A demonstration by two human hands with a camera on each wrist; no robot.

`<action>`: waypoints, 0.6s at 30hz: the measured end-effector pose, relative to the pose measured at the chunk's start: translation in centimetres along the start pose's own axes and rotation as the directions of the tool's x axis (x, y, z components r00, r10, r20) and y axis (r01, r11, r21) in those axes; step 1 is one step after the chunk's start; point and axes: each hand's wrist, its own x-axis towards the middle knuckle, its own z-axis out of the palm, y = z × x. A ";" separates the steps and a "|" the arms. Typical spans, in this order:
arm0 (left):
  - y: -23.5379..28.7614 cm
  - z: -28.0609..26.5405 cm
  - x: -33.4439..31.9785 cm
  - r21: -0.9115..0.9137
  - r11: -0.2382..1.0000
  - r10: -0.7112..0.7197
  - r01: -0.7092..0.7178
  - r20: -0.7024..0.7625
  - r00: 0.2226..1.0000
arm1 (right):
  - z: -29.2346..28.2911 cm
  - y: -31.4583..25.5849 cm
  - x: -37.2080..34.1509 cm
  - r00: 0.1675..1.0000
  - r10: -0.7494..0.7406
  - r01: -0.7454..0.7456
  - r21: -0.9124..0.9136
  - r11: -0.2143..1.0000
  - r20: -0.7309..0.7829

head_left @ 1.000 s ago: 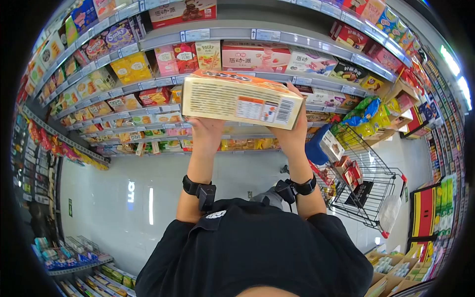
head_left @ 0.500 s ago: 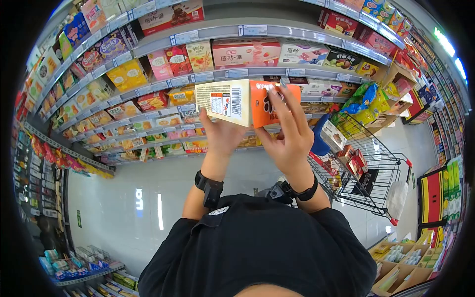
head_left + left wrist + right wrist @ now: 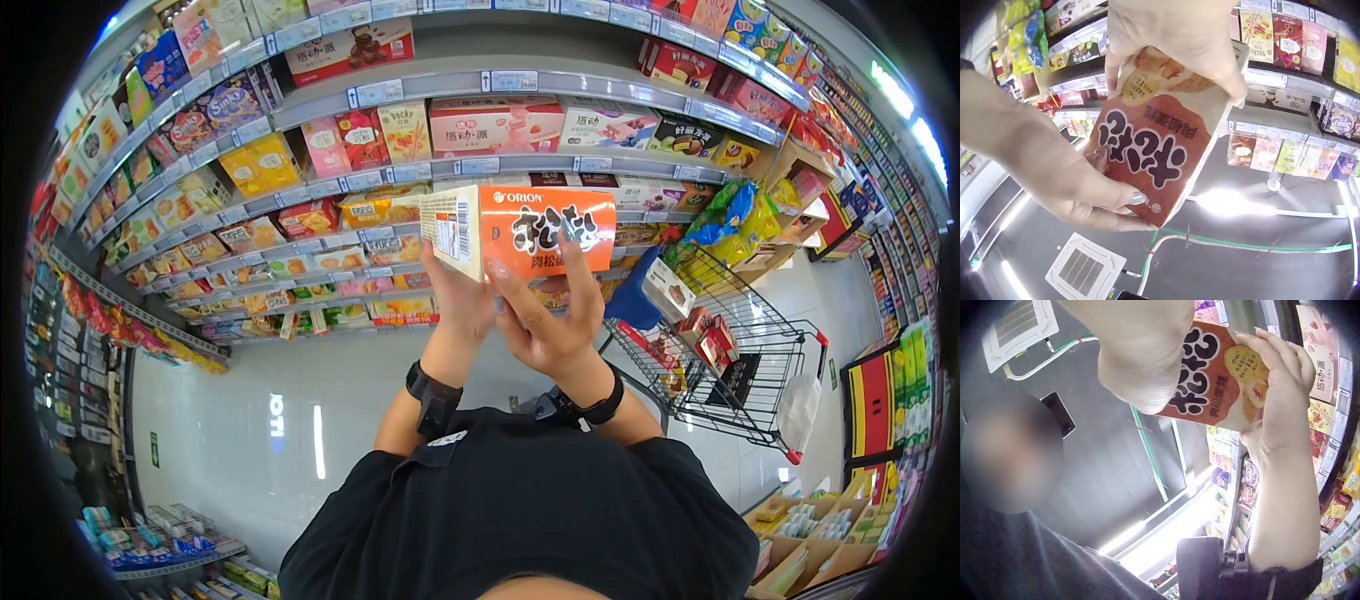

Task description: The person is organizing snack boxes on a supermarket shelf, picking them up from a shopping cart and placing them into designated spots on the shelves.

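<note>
An orange and cream ORION snack cake box (image 3: 530,225) is held up in front of the shelves, its orange end turned upward toward the head camera. My left hand (image 3: 463,300) grips the cream side from below. In the left wrist view, that hand (image 3: 1172,31) spans the box, with fingers at opposite edges. My right hand (image 3: 560,325) holds the orange end, two fingertips lying on its printed face. Its silver-painted nail shows against the box (image 3: 1147,137) in the left wrist view. Pastry pictures face the right wrist camera on the box (image 3: 1210,394).
Shelves of boxed snacks (image 3: 500,125) curve across the far side. A wire shopping cart (image 3: 740,370) stands at the right with several boxes inside. Bagged snacks (image 3: 735,220) hang beyond it. Partitioned cardboard bins (image 3: 800,540) are at the lower right.
The box has turned, so its long cream side swung leftward and the orange end now faces the head camera. The right hand moved from the right side onto that end.
</note>
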 end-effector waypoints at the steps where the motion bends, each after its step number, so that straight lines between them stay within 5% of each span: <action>1: 0.0 0.1 -0.1 0.013 1.000 0.012 -0.012 -0.022 1.000 | 0.1 -0.2 -0.3 1.000 0.027 -0.027 0.010 1.000 0.012; 8: 0.4 0.0 -0.7 -0.057 0.998 0.018 -0.014 0.064 0.998 | 0.2 -0.6 -0.8 0.995 0.096 -0.097 0.029 0.995 0.016; 18: 1.3 0.2 -1.0 0.144 0.985 0.118 -0.099 -0.128 0.985 | 1.0 0.7 -0.6 0.963 0.252 -0.268 0.269 0.925 0.093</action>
